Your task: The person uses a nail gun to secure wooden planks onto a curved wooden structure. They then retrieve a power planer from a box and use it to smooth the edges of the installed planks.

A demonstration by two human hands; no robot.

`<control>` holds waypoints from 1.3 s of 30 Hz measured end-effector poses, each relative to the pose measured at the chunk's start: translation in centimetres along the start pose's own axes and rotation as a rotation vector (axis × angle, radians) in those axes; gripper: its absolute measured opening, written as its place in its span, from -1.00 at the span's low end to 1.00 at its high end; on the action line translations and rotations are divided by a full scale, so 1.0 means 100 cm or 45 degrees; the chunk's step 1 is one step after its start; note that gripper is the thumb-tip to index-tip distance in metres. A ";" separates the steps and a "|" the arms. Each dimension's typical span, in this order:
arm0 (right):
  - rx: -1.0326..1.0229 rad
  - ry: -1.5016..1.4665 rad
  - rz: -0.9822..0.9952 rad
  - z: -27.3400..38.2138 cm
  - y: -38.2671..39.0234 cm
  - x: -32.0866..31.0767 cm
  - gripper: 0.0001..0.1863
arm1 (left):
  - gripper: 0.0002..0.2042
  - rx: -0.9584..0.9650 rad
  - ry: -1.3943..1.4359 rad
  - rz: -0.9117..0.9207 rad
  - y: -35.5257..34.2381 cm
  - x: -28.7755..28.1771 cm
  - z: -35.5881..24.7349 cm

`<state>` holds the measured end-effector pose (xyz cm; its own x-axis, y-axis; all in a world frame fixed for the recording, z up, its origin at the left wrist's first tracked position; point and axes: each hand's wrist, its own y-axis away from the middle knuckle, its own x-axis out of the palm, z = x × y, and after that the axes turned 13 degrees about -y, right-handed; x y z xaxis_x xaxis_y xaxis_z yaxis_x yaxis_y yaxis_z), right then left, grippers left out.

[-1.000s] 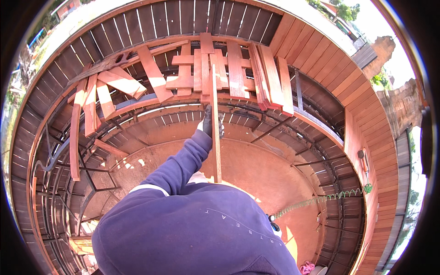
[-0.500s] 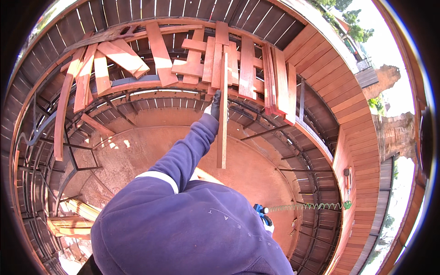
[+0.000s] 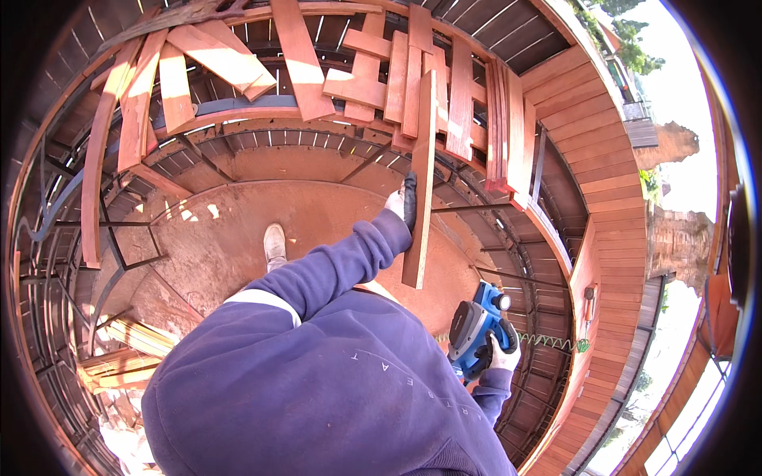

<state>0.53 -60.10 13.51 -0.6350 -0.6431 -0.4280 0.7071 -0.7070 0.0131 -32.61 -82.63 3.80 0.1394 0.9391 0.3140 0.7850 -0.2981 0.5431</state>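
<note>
My left hand [image 3: 402, 203], in a black and white glove, is closed on the edge of a long reddish-brown wooden board [image 3: 421, 190]. The board points away from me, its near end in front of my chest and its far end over the stacked boards. On my right, my right hand [image 3: 502, 350], gloved the same way, grips the handle of a blue power planer [image 3: 471, 324] with a dark side cover and a round front knob. The planer is held apart from the board.
Loose boards [image 3: 304, 71] lie across the curved frame ahead. A finished plank deck [image 3: 611, 206] curves along the right. Behind the planer a green coiled cord [image 3: 548, 342] runs toward a tool [image 3: 589, 303] on that side. More boards [image 3: 119, 369] lie low left; my shoe [image 3: 275, 244] shows on the brown floor.
The planer and my right hand have come up from beside my body into fuller view. My left hand and the board have shifted right, and the board now shows its broad face. A shoe has appeared.
</note>
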 end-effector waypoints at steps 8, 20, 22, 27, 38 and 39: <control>0.155 -0.233 0.034 0.188 0.033 0.057 -0.48 | -0.17 0.047 -0.125 0.051 -0.016 0.001 0.009; 0.105 -0.101 0.108 0.257 0.083 0.118 -0.50 | -0.61 -0.009 -0.094 0.482 -0.043 -0.114 -0.031; 0.131 -0.137 0.141 0.261 0.083 0.129 -0.52 | -0.64 -0.022 -0.015 0.473 -0.051 -0.152 -0.021; 0.177 -0.107 0.207 0.265 0.068 0.162 -0.55 | -0.69 -0.220 -0.070 0.278 -0.086 -0.262 0.031; 0.158 -0.108 0.313 0.269 0.022 0.194 -0.53 | -0.66 -0.773 0.210 0.041 -0.101 -0.425 0.175; 0.203 -0.121 0.290 0.265 0.017 0.194 -0.54 | -0.68 -0.727 0.044 -0.078 -0.098 -0.423 0.179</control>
<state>-18.86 -81.57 29.19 -0.4968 -0.8101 -0.3114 0.7819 -0.5735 0.2445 -35.38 -116.38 -28.68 0.0765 0.9544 0.2885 0.3389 -0.2971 0.8927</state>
